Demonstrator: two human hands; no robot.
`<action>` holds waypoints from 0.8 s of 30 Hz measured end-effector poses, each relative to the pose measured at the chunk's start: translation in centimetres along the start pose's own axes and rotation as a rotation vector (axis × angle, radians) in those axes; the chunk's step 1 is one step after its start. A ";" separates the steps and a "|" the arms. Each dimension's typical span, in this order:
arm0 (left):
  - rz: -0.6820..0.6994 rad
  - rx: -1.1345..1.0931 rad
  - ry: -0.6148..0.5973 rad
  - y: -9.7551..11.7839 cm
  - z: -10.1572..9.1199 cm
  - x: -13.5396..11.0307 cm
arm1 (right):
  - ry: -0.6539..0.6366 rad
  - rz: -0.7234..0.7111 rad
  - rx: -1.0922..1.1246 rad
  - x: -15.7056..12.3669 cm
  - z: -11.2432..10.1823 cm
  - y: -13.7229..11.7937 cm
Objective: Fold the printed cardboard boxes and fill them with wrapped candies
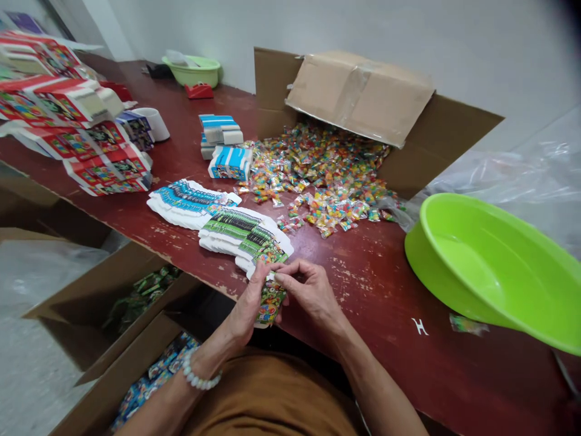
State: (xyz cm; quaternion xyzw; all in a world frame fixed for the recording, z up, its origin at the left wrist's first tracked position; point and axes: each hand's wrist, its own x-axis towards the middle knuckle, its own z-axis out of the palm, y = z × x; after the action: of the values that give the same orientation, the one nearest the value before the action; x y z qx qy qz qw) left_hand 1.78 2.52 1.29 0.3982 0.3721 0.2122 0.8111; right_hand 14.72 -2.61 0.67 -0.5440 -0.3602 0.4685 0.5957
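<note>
My left hand (252, 297) is closed around a small green printed candy box (271, 301), holding it upright at the table's front edge. With thumb and fingertips pinched at the box's top end, my right hand (313, 290) grips its flap. Just beyond my hands lies a fanned row of flat green box blanks (240, 227), overlapping a row of blue ones (186, 201). Behind them spreads a heap of wrapped colourful candies (327, 163), spilling from a tipped cardboard carton (358, 91). Whether the box in my hands contains anything is hidden.
A large lime-green basin (417, 242) stands at the right, beside a loose candy packet (468, 324). Red box bundles (104, 160) are stacked at the left; blue bundles (230, 162) sit near the candies. Below the table edge, open cartons (149, 357) hold green and blue packs.
</note>
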 end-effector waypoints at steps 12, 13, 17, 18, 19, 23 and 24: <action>-0.019 -0.055 0.023 0.4 0.5 0.6 | 0.005 -0.076 0.099 -1.5 0.8 -0.3; -0.031 -0.070 0.026 0.5 0.5 0.7 | 0.008 -0.023 0.159 -1.4 0.9 -0.2; -0.048 -0.144 0.023 0.7 0.6 0.6 | -0.018 0.086 0.266 -0.8 0.4 -0.2; -0.054 -0.154 0.021 0.6 0.7 0.6 | -0.024 0.104 0.278 -0.7 0.3 -0.3; -0.057 -0.157 0.022 0.5 0.7 0.6 | -0.026 0.115 0.292 -0.6 0.2 -0.4; -0.051 -0.161 0.050 0.1 0.8 0.6 | 0.011 0.036 0.187 -0.3 0.3 -0.5; -0.053 -0.181 0.054 0.1 0.8 0.7 | 0.031 -0.036 0.107 -0.4 0.3 -0.5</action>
State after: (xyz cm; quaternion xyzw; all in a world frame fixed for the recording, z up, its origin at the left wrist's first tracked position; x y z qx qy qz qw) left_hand 2.80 2.62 1.36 0.3076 0.3835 0.2340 0.8388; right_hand 14.38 -2.81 1.26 -0.5120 -0.3352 0.4680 0.6376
